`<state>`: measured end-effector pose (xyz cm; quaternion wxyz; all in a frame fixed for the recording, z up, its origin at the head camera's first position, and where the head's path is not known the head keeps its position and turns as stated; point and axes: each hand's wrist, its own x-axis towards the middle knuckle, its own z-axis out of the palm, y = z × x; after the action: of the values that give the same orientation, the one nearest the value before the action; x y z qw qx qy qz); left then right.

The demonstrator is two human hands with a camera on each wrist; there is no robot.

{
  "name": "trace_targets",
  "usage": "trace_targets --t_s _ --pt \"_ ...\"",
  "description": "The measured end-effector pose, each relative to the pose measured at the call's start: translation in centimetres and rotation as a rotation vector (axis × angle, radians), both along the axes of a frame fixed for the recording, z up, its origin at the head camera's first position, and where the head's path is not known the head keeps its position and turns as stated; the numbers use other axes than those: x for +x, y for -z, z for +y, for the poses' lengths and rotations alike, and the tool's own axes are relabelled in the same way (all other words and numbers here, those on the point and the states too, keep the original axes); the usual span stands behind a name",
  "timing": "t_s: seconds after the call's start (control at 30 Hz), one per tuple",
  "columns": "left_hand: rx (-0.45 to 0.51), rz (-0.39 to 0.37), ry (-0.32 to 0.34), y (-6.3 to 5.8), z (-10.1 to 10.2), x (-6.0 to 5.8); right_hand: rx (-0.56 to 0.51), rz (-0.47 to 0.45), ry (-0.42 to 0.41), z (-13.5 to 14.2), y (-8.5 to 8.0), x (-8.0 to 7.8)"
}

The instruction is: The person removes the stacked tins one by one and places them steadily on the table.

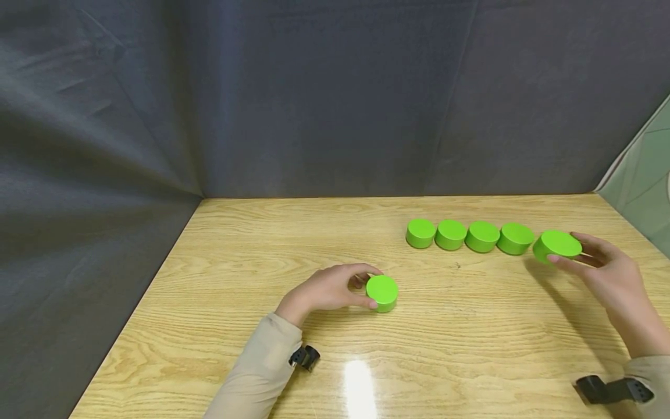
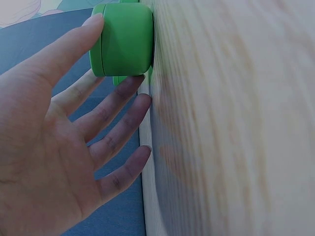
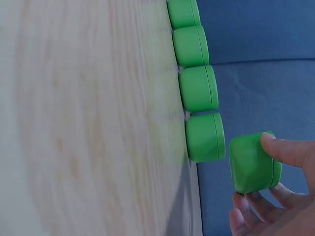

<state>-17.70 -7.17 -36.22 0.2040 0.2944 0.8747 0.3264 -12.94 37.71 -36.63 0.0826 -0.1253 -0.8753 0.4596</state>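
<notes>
Near the middle of the table, my left hand (image 1: 335, 288) has its thumb and forefinger around a round green lidded tin (image 1: 382, 292), which stands upright on the wood. In the left wrist view the thumb (image 2: 74, 46) lies on the lid's edge, while the lower fingers spread loosely beneath. Over at the right, my right hand (image 1: 612, 270) grips a second green tin (image 3: 253, 162) between thumb and fingers. That tin is raised off the table and slightly tilted, beside the right end of a row of several matching tins (image 1: 481, 236).
The row's tins stand close side by side toward the back of the wooden table (image 1: 235, 244). A dark grey cloth (image 1: 335, 99) hangs behind the table and along its left side. Pale green patterned fabric (image 1: 646, 174) shows past the right edge.
</notes>
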Motion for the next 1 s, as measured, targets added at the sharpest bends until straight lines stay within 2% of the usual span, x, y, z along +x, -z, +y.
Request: trace_targets --t_s 0.2,0.43,0.7,1.0 --pt "-0.001 0.001 -0.003 0.0 0.0 0.0 0.005 -0.016 0.018 0.9 0.5 -0.6" --pt "-0.008 0.002 -0.006 0.1 0.1 0.0 0.008 -0.002 0.025 0.9 0.3 -1.0" --pt "-0.003 0.004 -0.003 0.0 0.1 0.0 0.029 -0.051 0.057 1.4 0.4 -1.8" --pt "-0.026 0.027 0.005 0.1 0.0 0.0 0.045 -0.103 0.008 2.8 0.9 -3.4"
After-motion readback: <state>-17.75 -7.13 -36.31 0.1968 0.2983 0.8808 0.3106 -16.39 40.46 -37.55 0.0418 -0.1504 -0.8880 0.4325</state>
